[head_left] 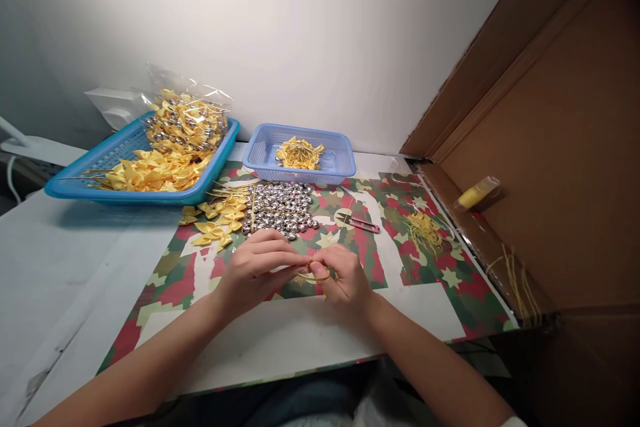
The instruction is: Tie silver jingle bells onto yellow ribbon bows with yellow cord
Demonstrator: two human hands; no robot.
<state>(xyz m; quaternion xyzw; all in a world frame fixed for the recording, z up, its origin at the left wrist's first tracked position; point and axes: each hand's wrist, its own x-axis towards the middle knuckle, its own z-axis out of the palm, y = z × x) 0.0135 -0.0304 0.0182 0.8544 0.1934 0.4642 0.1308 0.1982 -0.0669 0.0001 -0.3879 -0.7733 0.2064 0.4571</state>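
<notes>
In the middle of the mat, my left hand and my right hand meet fingertip to fingertip. Both are closed in a pinch on a thin gold cord, which loops out around my right thumb. Whatever else sits between the fingertips is hidden. Just beyond my left hand lie rows of small silver bells, with gold cords across them. Yellow ribbon bows with gold cord ends lie to the left of the bells. Pink-handled thread snips rest beyond my right hand.
A blue basket at the left holds yellow bows and a clear bag of bows and bells. Behind the bells, a smaller basket holds more bows. Yellow cord scraps lie right, beside a cardboard wall with a yellow spool.
</notes>
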